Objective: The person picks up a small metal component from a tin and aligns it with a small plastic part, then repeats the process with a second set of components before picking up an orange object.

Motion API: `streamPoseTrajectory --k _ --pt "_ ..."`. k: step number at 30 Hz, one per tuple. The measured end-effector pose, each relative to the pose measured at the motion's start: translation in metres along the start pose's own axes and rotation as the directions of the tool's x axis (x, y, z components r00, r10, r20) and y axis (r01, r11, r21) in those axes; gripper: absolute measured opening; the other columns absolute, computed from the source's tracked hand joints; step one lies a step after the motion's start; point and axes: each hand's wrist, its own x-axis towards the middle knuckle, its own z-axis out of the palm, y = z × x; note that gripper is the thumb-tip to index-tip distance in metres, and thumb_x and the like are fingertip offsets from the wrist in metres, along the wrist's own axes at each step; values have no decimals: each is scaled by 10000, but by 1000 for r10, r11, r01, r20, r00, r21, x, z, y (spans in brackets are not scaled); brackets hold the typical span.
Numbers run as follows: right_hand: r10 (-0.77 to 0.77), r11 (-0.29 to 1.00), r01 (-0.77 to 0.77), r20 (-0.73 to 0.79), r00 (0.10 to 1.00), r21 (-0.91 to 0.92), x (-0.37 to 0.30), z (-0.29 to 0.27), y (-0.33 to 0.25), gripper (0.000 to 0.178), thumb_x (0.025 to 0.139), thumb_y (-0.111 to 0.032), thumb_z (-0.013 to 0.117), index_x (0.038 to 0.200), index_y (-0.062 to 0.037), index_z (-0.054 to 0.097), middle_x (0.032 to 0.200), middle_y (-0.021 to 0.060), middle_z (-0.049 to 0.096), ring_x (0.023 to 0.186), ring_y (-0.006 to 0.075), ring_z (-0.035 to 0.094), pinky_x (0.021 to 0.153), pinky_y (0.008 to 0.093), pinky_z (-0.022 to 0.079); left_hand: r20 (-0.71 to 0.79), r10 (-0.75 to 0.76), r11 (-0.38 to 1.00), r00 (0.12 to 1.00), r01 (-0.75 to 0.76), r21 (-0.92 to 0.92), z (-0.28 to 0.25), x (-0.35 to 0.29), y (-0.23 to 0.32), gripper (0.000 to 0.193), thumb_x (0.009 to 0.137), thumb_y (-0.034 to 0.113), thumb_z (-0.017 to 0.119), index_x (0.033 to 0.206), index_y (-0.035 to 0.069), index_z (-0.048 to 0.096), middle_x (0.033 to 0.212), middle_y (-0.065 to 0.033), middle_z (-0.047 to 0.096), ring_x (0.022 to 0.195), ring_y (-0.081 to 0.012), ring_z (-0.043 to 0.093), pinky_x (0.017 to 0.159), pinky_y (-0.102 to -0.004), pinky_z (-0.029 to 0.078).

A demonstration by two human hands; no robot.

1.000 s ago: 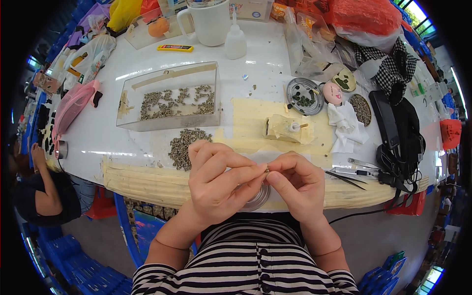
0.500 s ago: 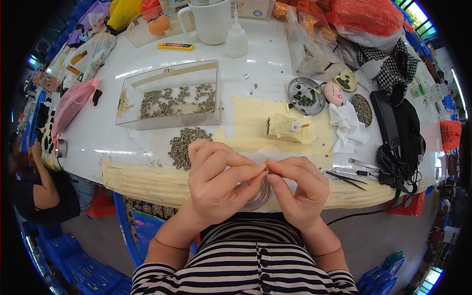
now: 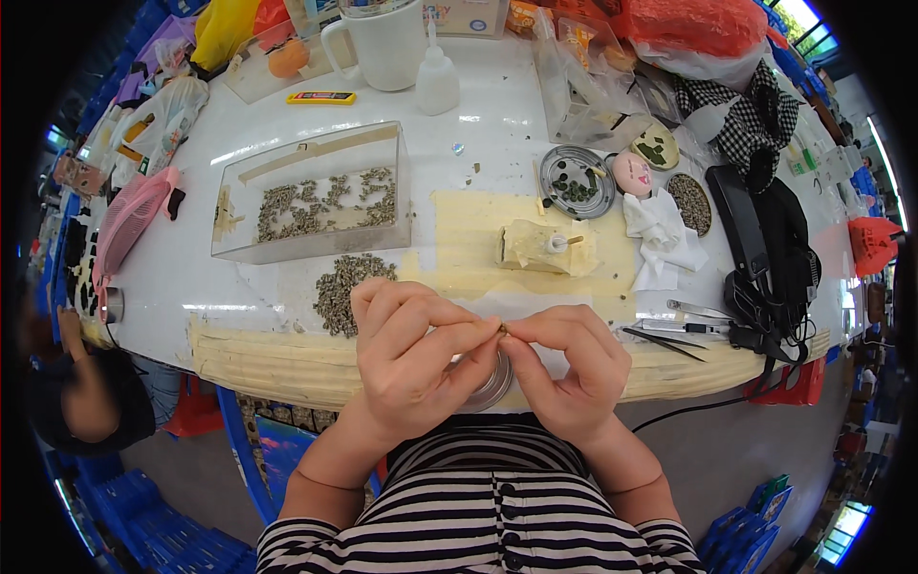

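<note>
The left hand (image 3: 411,359) and the right hand (image 3: 571,368) meet near the middle of the scene, thumb and fingertips of each pinched on a tiny grey-brown piece (image 3: 503,328), held just above the table's near edge. It is probably very light and fairly stiff, easy to drop or flick away; a light fingertip pinch at its opposite ends should suit it, though the fingers hide most of its shape. Below, a round silver metal dish (image 3: 498,386) is partly covered by the hands. To the left lies a loose heap of small grey-brown pieces (image 3: 346,295), with a clear rectangular plastic box (image 3: 330,246) beyond it. On the far side, a yellow-taped block with a peg (image 3: 521,247) could obstruct a forward reach; slim black tweezers (image 3: 666,342) lie right.
</note>
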Motion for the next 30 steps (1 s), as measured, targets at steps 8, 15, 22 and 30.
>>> streamPoseTrajectory --k 8,15,22,30 --pt "-150 986 143 -75 986 -91 -3 10 7 264 751 27 775 1008 -22 740 853 93 691 682 202 671 566 282 538 -26 -36 999 999 35 -18 2 -1 -2 245 607 69 814 835 106 734 797 28 648 751 -178 560 766 -344 361" --pt "26 997 -27 19 999 66 0 2 6 228 779 32 753 1005 9 732 852 115 687 697 191 668 609 266 532 -20 -19 999 1000 18 -28 -1 0 0 234 631 69 824 847 118 747 817 43 656 747 -170 546 764 -342 351" --pt "291 862 -332 163 943 382 -3 -3 11 98 825 0 733 920 13 713 815 102 672 700 161 649 642 260 511 30 30 999 999 -29 -24 -1 1 2 264 630 92 833 883 134 767 846 56 661 774 -161 537 770 -341 345" --pt "36 988 -38 16 999 150 -1 -3 5 174 777 7 765 945 -9 723 853 82 669 742 160 630 663 260 504 16 -15 1000 1000 15 2 1 0 3 256 633 73 827 874 117 751 818 38 655 763 -173 546 769 -344 352"
